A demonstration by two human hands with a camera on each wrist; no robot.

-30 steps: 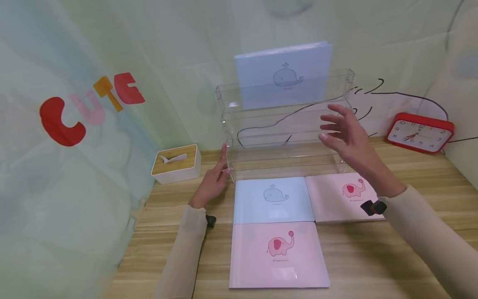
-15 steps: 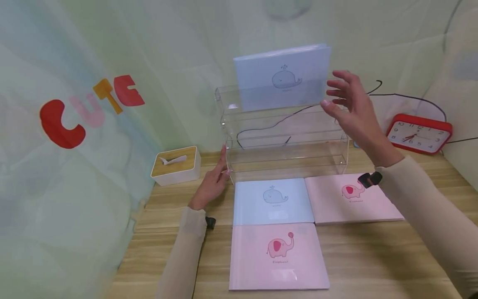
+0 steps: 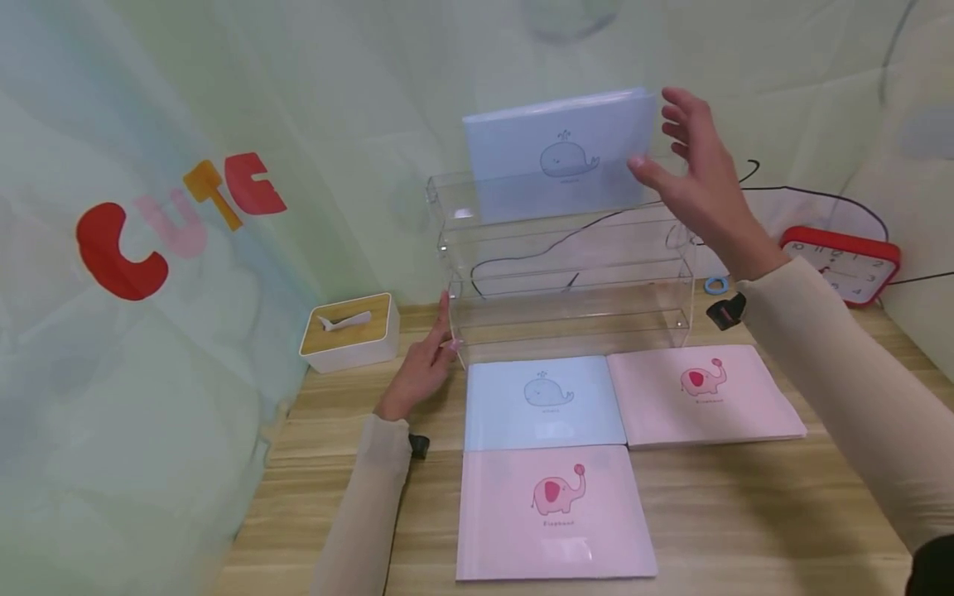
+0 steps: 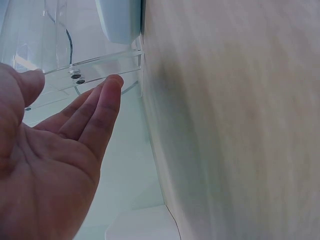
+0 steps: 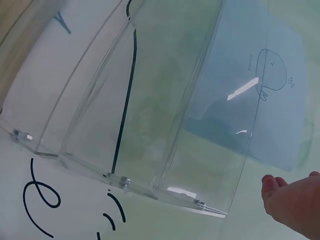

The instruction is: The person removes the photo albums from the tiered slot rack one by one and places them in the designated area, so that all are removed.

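Note:
A clear acrylic tiered rack (image 3: 570,324) stands on the table. In its top tier a light-blue booklet with a whale drawing (image 3: 514,157) leans upright. My right hand (image 3: 704,178) hovers at that booklet's right edge, fingers spread and slightly bent; the right wrist view shows a gap between fingertips and booklet. Low on the rack's left side, my left hand (image 3: 421,372) rests extended fingers against the side panel (image 4: 92,67). Before the rack lie another blue whale booklet (image 3: 492,414), a pink elephant booklet (image 3: 648,414) to its right and a second pink elephant booklet (image 3: 499,521) nearer.
A white tissue box with a wooden lid (image 3: 350,358) stands left of the rack. To the right are a red alarm clock (image 3: 857,269) and a small blue ring (image 3: 716,285). A printed curtain (image 3: 358,165) hangs close behind the rack.
My right hand has risen from in front of the rack's right side to beside the top whale booklet. The left hand stays at the rack's lower left side.

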